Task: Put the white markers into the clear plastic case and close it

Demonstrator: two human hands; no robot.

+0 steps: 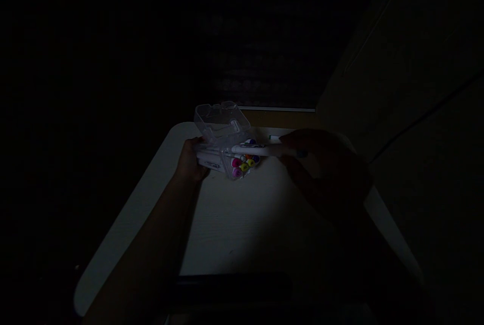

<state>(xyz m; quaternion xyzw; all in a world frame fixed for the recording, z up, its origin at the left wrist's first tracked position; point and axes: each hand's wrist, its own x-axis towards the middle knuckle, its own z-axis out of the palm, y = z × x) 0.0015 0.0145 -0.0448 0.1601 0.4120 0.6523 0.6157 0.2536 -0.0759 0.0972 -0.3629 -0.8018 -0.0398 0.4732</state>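
Observation:
My left hand is wrapped round a clear plastic marker case, which lies tilted on its side with its lid swung up. Several white markers with coloured ends, pink, yellow, orange and blue among them, sit inside and face right. In my right hand, a white marker is pinched between thumb and fingers. Its left end is at the mouth of the case; whether it is partly inside I cannot tell. Deep shadow hides much of my right hand.
Beneath both hands is a pale table with rounded corners. Another marker with a green end lies on it near the far edge, partly behind my right hand. A dark object is at the near edge. The surroundings are very dark.

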